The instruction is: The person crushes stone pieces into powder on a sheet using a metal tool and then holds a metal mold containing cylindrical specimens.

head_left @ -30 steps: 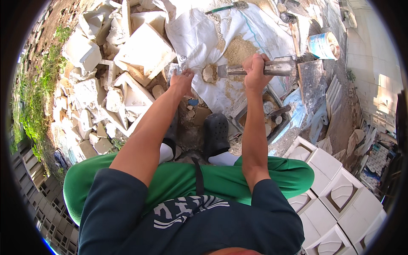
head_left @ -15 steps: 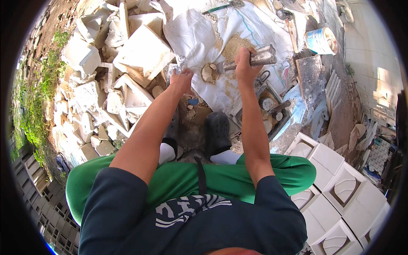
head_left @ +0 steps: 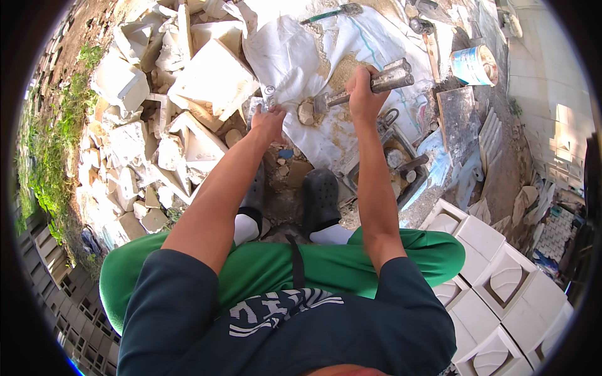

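Observation:
My right hand (head_left: 362,97) is closed around the thick grey handle of a hammer (head_left: 394,76). The hammer's blocky head points left, just beside a pale stone lump (head_left: 306,113); I cannot tell whether they touch. That lump lies on a spread white woven sack (head_left: 285,53) strewn with sandy crumbs. At the sack's left edge, my left hand (head_left: 268,123) reaches down with fingers apart and appears to hold nothing. Next to its fingertips is a small greyish piece (head_left: 253,105), whose kind I cannot make out.
Broken white blocks (head_left: 210,75) heap up on the left. A green-handled tool (head_left: 329,14) lies on the sack's far part. To the right are a metal frame (head_left: 401,150) with rubble, a board (head_left: 461,122) and a bucket (head_left: 474,65). White molded blocks (head_left: 501,276) stand near right.
The hammer has turned a little in my right hand. Its head now shows clearly beside the stone lump, and its handle end sits higher and farther right. My left hand has barely moved.

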### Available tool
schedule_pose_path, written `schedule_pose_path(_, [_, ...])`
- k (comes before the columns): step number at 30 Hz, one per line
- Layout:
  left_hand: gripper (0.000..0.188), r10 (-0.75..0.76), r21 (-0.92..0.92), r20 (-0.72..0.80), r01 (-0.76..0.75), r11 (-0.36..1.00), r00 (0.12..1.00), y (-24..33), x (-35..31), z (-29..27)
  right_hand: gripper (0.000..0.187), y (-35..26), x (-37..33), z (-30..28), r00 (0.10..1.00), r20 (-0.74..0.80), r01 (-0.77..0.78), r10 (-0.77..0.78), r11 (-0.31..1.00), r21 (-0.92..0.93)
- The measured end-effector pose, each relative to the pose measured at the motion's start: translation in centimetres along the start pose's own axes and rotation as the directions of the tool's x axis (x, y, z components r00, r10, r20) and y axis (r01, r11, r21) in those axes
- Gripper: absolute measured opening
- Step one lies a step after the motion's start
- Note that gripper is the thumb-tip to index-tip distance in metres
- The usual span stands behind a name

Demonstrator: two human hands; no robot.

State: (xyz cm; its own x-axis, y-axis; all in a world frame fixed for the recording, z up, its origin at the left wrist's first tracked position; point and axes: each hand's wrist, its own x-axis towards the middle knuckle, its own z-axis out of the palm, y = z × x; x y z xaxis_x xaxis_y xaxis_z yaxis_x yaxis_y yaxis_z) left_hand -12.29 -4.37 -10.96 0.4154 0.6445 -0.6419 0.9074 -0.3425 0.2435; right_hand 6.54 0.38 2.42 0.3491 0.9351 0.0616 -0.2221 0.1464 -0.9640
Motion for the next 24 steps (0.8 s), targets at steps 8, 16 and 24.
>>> schedule_pose_path(8, [0.096, -0.037, -0.039, -0.008, 0.037, 0.999, 0.999, -0.6, 0.1, -0.7, 0.027, -10.3, 1.0, 2.4, 0.976, -0.002, 0.215, -0.216, 0.974, 0.066])
schedule_pose_path(16, [0.101, -0.033, 0.022, -0.02, 0.034, 0.999, 0.999, -0.3, 0.7, 1.0, 0.022, 0.5, -0.3, 0.9, 0.997, -0.043, -0.063, 0.061, 0.997, -0.033])
schedule_pose_path(24, [0.098, -0.08, -0.069, -0.039, 0.077, 0.995, 0.996, -0.8, 0.3, -0.1, 0.021, -9.3, 0.1, 2.5, 0.991, -0.02, 0.132, -0.131, 0.989, 0.07])
